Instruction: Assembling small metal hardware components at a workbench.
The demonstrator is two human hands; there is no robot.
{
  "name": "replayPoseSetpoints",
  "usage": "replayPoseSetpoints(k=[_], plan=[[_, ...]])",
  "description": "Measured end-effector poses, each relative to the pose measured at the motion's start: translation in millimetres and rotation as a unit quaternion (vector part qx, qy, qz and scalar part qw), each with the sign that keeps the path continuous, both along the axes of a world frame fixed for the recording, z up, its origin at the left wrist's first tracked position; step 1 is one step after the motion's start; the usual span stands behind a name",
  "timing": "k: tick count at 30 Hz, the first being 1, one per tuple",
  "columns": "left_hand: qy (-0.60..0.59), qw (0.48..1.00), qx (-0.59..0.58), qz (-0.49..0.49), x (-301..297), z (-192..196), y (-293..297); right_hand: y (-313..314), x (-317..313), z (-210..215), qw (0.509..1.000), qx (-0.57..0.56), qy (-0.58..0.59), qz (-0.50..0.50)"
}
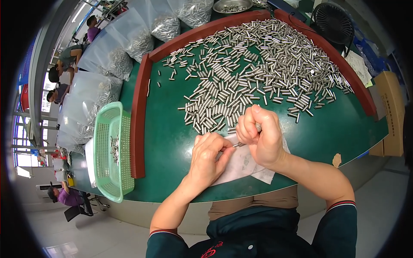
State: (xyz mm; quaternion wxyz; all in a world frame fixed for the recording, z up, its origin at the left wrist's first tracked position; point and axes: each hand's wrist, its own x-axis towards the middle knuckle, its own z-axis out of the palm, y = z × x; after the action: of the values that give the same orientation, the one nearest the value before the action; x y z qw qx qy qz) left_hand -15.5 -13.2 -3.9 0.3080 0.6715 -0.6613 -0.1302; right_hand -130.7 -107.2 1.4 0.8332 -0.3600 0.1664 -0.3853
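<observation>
Hands meet over the near edge of a green table [172, 142], both working on 1 small metal pin [238, 145]. The left hand [209, 157] has its fingers curled together, thumb and forefinger pinching the pin's left end. The right hand [259, 136] is closed into a loose fist, its fingertips gripping the pin's right end, and a bit of metal shows at the top of the fist by the thumb; whether that is another pin I cannot tell. Under both hands lies a sheet of white paper [241, 165], touching the table's near edge. Beyond the hands, a wide heap of loose metal pins [258, 69] spreads from the table's middle to its far and right edges, held in by a dark red raised rim [138, 116] that runs along the left and far sides. Just outside that rim on the left stands a light green plastic basket [112, 150] with perforated walls; a small cluster of pins lies in its bottom. Along the far left edge sit several clear plastic bags [129, 47], each partly filled with the same pins. At the far edge rests a round metal bowl [232, 5] with a few pins in it. A black fan [333, 21] stands at the far right corner, and a cardboard box [393, 112] sits off the right edge.
</observation>
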Motion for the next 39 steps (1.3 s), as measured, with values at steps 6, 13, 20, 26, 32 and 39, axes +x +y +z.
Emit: replayPoseSetpoints(k=[6, 13, 20, 26, 32, 39], plan=[[0.001, 1.0, 0.0, -0.001, 0, 0, -1, 0, -1, -2, 1.0, -0.018, 0.008, -0.004], [-0.017, 1.0, -0.013, -0.009, 0, 0, -2, 5, -1, -3, 0.996, -0.085, 0.017, -0.011], [-0.017, 0.999, -0.029, -0.015, -2, 2, -3, 10, -3, -3, 0.991, -0.128, 0.041, 0.006], [-0.054, 0.998, -0.04, -0.001, -4, -2, 0, -3, -3, -3, 0.999, -0.038, 0.002, -0.016], [-0.033, 0.998, -0.047, -0.007, -3, -1, 1, -2, -5, 5, 0.996, -0.081, -0.021, -0.013], [0.578, 0.805, 0.095, 0.09, 14, 8, 11, 2, -1, -4, 0.998, -0.058, 0.012, 0.025]])
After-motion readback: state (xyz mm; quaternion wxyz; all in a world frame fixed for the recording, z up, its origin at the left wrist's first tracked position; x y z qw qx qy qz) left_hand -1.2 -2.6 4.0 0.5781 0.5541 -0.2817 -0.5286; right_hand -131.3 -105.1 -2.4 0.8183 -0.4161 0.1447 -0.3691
